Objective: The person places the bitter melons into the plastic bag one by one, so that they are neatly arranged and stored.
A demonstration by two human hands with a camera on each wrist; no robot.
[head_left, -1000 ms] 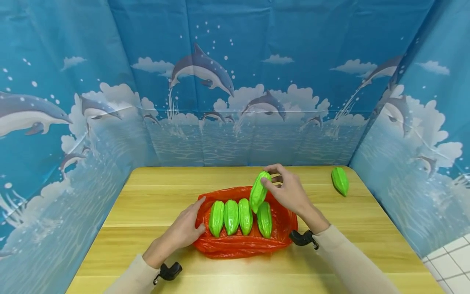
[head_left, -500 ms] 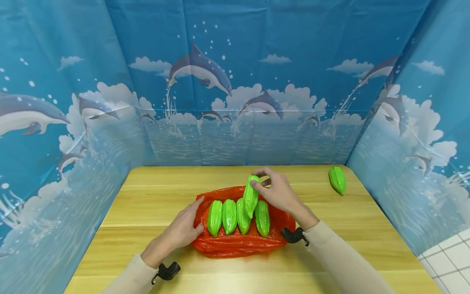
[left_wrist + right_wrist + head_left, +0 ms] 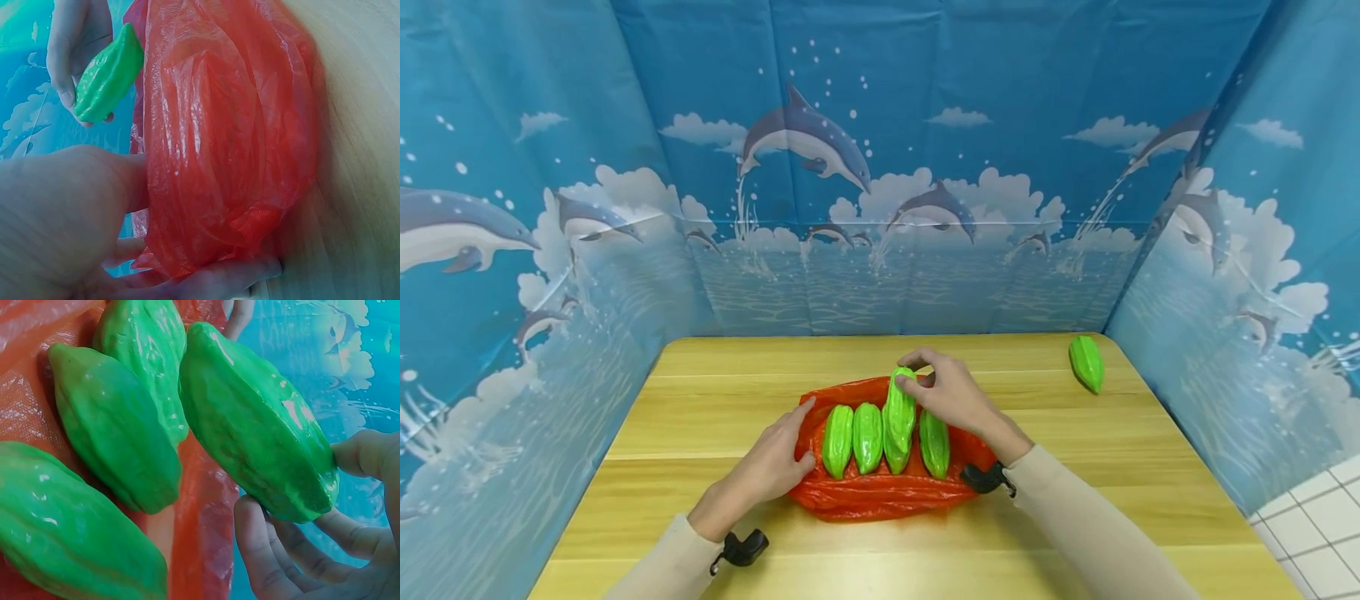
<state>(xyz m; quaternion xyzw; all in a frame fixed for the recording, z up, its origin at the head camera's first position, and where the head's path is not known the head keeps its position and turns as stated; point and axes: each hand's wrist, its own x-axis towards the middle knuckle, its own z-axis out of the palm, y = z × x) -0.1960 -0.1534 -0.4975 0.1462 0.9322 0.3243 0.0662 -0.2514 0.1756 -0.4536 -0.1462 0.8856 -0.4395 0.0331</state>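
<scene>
- Right hand (image 3: 951, 396): its grip is closed about one end of the held fruit (image 3: 900, 408), thumb on one side and fingers on the other.
- Held fruit: green and ridged, tilted steeply with its free end down, above the bag (image 3: 883, 500). From where I stand it overlaps the third fruit (image 3: 896, 464) of a row; whether the two touch, I cannot tell.
- Bag: red, thin and creased, spread wide at the top, resting on the wooden counter (image 3: 700, 400).
- Row in the bag, counted from the person's left: first fruit (image 3: 837, 442), second fruit (image 3: 868, 437), third fruit, then fourth fruit (image 3: 935, 446) after a gap. All green, lying side by side.
- Left hand (image 3: 775, 462): at the bag's left end, touching it. Its grip is spread, thumb and forefinger well apart; the left wrist view shows the thumb partly hidden by the red film.
- Loose fruit (image 3: 1086, 364): green, lying near the counter's far right corner, well apart from the bag.
- Surroundings: a blue dolphin-print curtain (image 3: 880, 292) behind and at both sides; white tiles (image 3: 1315, 525) at the lower right.
</scene>
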